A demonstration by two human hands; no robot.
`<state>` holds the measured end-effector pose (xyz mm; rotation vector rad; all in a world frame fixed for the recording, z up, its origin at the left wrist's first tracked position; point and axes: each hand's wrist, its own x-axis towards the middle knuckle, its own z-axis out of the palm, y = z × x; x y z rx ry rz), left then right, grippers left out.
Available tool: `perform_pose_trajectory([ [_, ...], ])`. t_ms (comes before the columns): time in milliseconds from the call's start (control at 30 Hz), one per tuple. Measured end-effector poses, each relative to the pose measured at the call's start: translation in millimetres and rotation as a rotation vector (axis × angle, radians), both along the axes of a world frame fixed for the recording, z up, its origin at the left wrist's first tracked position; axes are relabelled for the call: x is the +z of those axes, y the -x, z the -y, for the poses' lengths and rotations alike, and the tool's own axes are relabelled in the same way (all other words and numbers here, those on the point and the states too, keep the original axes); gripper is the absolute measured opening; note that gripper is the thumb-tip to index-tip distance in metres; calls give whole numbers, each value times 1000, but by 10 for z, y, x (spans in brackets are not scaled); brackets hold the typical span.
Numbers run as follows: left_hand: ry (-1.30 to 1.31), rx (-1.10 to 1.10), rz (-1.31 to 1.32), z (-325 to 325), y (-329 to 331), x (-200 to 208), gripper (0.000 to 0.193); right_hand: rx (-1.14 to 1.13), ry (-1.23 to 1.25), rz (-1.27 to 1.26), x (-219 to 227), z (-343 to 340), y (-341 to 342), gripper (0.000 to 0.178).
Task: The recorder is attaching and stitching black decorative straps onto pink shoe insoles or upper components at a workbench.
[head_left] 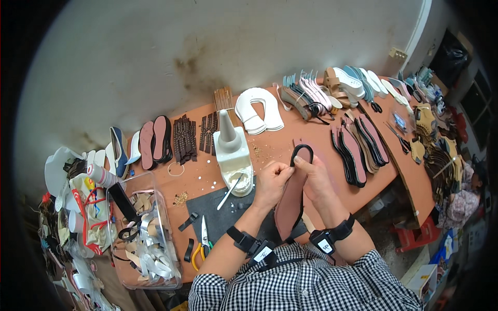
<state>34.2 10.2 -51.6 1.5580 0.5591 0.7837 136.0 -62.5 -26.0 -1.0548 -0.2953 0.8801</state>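
Observation:
A mauve shoe insole (pixel 289 207) with a black edge is up in front of my chest, its long end pointing down toward me. My left hand (pixel 274 181) pinches its left edge near the top. On the other side, my right hand (pixel 314 179) grips it, thumb on the upper part. A black strip (pixel 303 148) curves round in a loop at the insole's top end, between my fingertips. Whether the strip is fixed to the insole I cannot tell. Left of my hands stands a white glue pot (pixel 241 180) with a thin brush (pixel 229 194) resting in it.
Scissors (pixel 204 234) lie beside a dark mat (pixel 220 207). A clear bin (pixel 174 259) of scraps stands at the left. Stacked insoles (pixel 353 150) sit at the right. White U-shaped pieces (pixel 250 106), woven brown straps (pixel 185 139) and shoe parts (pixel 348 83) line the back.

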Motion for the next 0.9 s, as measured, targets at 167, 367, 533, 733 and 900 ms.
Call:
perform_pose_trajectory([
  [167,26,-44,16,-18,-29,-101,15,41,58,5,-7,36,-58,16],
  [367,160,-69,98,37,45,-148,9,-89,8,-28,30,46,-113,22],
  [533,94,-76,129,77,18,-172,9,-157,-7,-20,11,47,-154,22],
  [733,165,-144,45,31,45,-79,10,-51,-43,-1,52,87,-131,21],
  [900,427,-151,124,-1,3,-84,9,169,27,-28,99,188,-18,22],
])
